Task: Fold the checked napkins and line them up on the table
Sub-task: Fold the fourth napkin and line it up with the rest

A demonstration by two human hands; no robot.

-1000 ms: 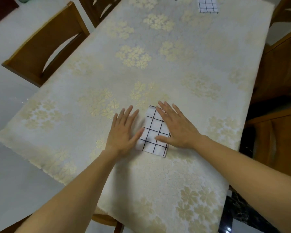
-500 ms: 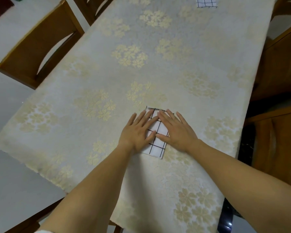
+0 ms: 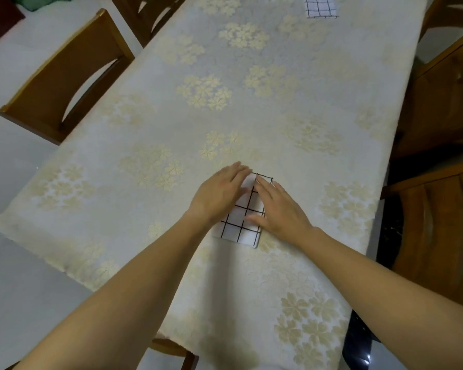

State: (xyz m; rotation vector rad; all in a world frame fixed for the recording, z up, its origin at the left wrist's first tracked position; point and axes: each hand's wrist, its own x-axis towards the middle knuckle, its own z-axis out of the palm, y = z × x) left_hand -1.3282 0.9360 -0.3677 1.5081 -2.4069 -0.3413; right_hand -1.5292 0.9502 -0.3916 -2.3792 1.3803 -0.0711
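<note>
Left hand (image 3: pixel 219 194) and right hand (image 3: pixel 280 210) flat with straight fingers, we are pressing the folded white black-checked cloth napkin (image 3: pixel 242 225) onto the cream flowered tablecloth (image 3: pixel 251 116) near us, probably to sharpen its creases.

Your napkin (image 3: pixel 241 225) lies on the near tabletop (image 3: pixel 251 102), with your left hand (image 3: pixel 219 193) on its left side and your right hand (image 3: pixel 281 209) on its right. A second napkin (image 3: pixel 320 6) lies at the far edge. One chair (image 3: pixel 64 76) stands to the left.
</note>
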